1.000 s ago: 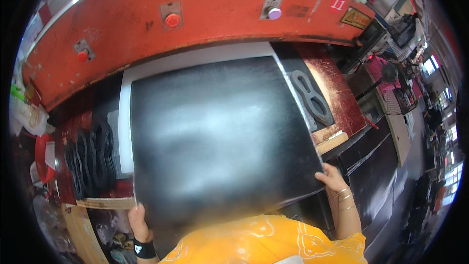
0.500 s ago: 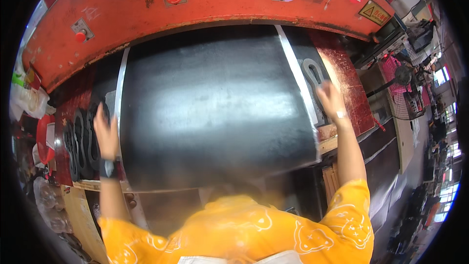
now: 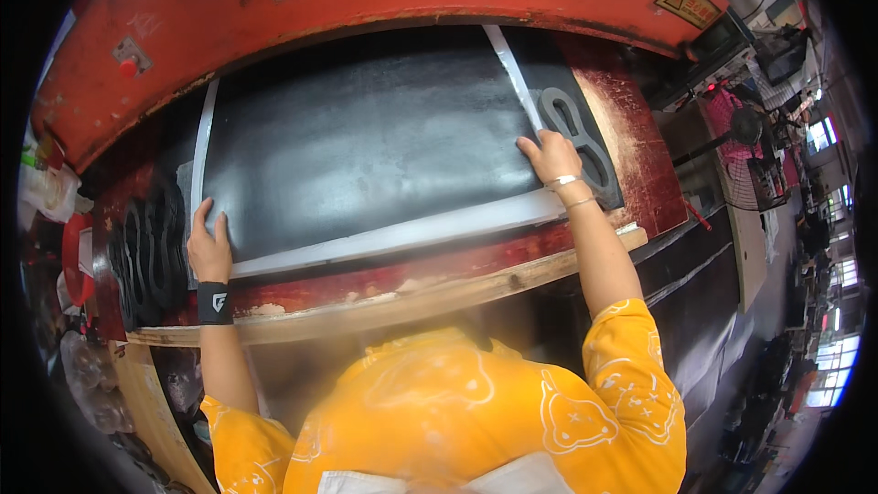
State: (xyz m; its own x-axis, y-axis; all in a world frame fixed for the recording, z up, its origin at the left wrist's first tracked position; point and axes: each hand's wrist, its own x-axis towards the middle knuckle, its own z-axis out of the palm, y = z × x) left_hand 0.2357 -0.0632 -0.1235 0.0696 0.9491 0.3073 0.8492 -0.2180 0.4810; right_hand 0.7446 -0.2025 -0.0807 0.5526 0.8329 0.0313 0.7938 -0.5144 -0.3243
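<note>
At your far left is a red tub (image 3: 80, 265), its contents too unclear to tell. The black sheet (image 3: 366, 146) lies flat on a white sheet (image 3: 412, 233) on the bench (image 3: 640, 142), between your hands. Your left hand (image 3: 210, 252) rests at its left edge, fingers spread from the thumb; your right hand (image 3: 555, 160) is at the right edge, thumb and fingers apart.

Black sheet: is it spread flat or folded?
Spread flat: the black sheet shows no folded-over edge, and the white border is visible along its left, right and near sides. Its far edge I cannot tell.
</note>
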